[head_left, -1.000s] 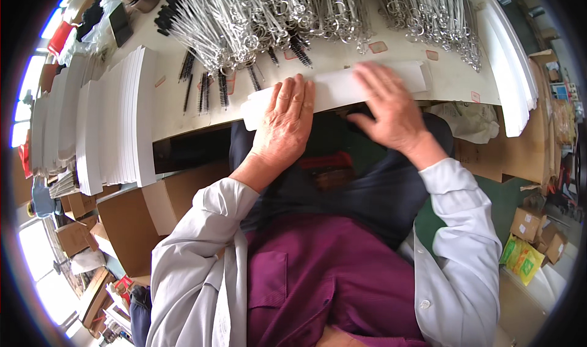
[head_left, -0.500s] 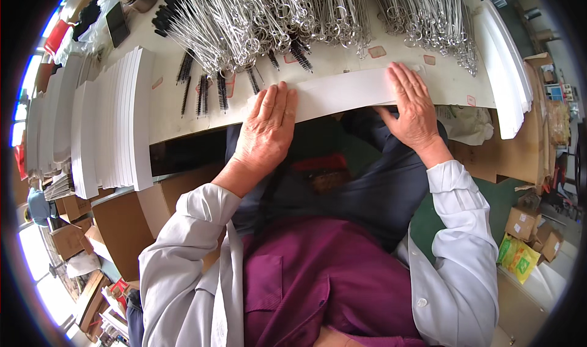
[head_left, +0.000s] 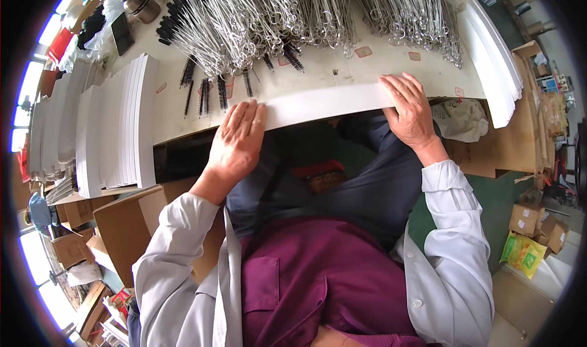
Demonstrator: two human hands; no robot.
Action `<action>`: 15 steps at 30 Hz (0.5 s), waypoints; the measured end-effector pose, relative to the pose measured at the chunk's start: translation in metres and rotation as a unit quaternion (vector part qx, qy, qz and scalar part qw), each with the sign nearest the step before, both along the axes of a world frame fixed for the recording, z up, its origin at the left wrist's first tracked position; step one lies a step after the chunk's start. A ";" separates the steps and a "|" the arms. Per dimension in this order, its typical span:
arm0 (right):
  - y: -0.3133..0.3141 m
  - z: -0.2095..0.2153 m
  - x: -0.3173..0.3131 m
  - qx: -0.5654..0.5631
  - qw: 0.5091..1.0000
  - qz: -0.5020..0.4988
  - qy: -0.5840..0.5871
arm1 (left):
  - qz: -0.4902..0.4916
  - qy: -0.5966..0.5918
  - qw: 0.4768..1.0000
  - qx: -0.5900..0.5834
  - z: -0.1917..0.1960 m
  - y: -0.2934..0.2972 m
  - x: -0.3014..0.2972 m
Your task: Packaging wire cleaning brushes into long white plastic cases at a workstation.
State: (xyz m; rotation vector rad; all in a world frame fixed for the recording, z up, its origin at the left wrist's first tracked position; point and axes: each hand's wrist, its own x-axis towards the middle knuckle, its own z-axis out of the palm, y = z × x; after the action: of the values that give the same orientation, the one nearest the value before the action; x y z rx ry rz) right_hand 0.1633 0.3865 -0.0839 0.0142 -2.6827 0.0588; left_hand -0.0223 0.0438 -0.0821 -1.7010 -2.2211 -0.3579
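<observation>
In the head view, a person (head_left: 306, 273) here at the table (head_left: 174, 118) rests left hand (head_left: 237, 140) and right hand (head_left: 411, 118), fingers straight and unclenched, on opposite ends of a white strip (head_left: 324, 104) along its front edge. Red-outlined labels (head_left: 363, 51) dot the table, too small to read.

I hold a strip (head_left: 324, 104) at both ends: plain white, long, narrow and smooth-faced. It lies along the near edge of the table (head_left: 177, 116), stretching left to right, its left end slightly nearer than its right. My grip covers both ends, so their corners are hidden.
</observation>
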 end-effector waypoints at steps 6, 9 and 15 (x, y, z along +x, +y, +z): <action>-0.033 0.025 -0.004 -0.047 0.994 0.092 0.018 | 0.038 -0.117 0.988 -0.090 0.041 -0.042 0.025; -0.065 0.033 -0.016 -0.051 0.985 0.162 0.013 | 0.033 -0.291 0.943 -0.156 0.061 -0.034 0.032; -0.132 0.017 -0.040 -0.083 0.967 0.241 0.025 | -0.001 -0.435 0.895 -0.095 0.047 0.014 0.040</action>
State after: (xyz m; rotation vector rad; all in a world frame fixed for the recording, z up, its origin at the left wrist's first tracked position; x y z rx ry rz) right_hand 0.1229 0.2543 -0.0666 0.6043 -2.5529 0.4280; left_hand 0.0180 0.0574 -0.0353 -1.8651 -2.9308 -1.1236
